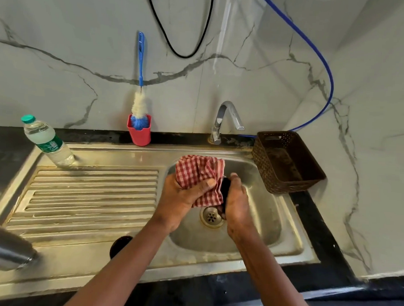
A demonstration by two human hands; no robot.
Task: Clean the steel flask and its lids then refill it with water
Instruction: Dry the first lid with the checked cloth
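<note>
Steel flask (7, 249) lies on the surface well left of the fingers; left hand (181, 200) clenches checked cloth (195, 173) against black lid (226, 189) gripped by right hand (238, 204) over sink (265, 214), so lid should rotate within cloth, pressure kept on rim and threads.

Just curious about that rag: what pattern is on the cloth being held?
Red-and-white checks on the cloth, seen best in the head view.

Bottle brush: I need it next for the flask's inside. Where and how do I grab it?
Pinch the blue handle from the front and lift straight up: the brush stands bristles-down in the red cup, leaning on the wall behind.
</note>
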